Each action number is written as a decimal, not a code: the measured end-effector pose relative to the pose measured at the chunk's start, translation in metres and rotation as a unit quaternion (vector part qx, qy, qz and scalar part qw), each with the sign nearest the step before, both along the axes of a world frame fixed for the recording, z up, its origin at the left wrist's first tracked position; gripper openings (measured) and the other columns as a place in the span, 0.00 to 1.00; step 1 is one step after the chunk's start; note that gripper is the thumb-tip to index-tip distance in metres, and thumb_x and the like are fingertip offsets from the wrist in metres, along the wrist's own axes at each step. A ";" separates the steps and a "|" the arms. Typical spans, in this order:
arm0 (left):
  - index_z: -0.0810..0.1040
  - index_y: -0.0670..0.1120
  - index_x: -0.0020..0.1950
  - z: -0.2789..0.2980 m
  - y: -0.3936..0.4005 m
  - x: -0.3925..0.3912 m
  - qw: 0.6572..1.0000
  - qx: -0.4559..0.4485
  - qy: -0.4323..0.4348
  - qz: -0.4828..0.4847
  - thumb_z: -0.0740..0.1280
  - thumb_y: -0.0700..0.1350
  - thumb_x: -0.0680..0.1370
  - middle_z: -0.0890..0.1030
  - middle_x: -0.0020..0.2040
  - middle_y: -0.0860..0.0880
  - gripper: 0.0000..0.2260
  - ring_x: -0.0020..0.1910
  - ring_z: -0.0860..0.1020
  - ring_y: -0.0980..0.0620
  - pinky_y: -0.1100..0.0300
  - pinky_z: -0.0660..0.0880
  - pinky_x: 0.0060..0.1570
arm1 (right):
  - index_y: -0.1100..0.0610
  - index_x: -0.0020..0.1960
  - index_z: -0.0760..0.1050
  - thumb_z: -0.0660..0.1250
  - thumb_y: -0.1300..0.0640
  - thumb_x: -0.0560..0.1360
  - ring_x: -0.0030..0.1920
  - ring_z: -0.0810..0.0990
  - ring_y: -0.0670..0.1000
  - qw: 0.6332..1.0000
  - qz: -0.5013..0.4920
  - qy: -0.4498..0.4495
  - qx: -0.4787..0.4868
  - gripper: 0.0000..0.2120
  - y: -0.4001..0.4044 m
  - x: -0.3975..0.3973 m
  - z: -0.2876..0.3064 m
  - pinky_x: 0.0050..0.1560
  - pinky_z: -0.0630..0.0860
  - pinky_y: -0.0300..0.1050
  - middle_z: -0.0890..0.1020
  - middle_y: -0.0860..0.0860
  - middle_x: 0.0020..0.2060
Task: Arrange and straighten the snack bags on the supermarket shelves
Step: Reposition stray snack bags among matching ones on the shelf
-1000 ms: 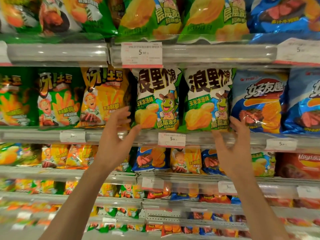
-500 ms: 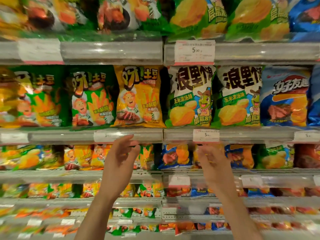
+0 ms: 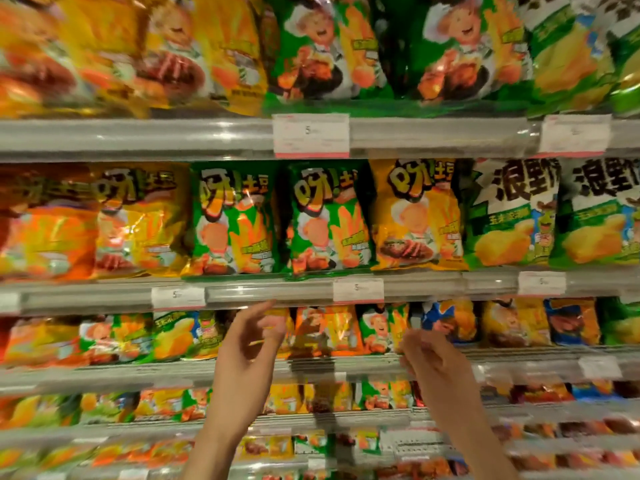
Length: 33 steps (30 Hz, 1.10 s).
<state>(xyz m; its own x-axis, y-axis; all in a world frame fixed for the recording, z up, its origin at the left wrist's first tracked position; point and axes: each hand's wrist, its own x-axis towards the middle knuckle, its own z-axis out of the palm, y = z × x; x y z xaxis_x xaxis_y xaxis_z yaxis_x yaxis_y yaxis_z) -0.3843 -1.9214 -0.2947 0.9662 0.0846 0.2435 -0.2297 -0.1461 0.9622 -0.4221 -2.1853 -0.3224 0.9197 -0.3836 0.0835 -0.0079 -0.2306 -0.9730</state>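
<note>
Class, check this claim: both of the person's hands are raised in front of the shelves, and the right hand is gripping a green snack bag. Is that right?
Not quite. The head view shows both hands raised in front of the shelves, but the right hand grips nothing: its fingers are loosely curled and bare. The left hand is bare too. The green snack bags stand untouched on the shelf above.

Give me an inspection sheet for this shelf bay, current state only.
Surface: shelf rail with price tags; several tiers.
Job's things: green snack bags and yellow snack bag stand upright in a row; smaller bags on the tier below.
Clutter: nothing seen.
Grippers: left hand and right hand raised before the smaller bags, fingers loosely curled, holding nothing; image blurred.
Cables: nothing seen.
Surroundings: more bag-filled shelves above and below.
</note>
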 end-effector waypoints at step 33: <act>0.62 0.58 0.79 0.053 0.046 0.127 0.938 0.270 -0.169 0.136 0.62 0.69 0.75 0.60 0.79 0.40 0.35 0.78 0.58 0.41 0.36 0.63 0.72 | 0.55 0.79 0.63 0.60 0.44 0.83 0.77 0.61 0.58 0.855 -0.018 -0.155 -0.494 0.28 0.073 0.139 0.091 0.76 0.64 0.57 0.63 0.58 0.78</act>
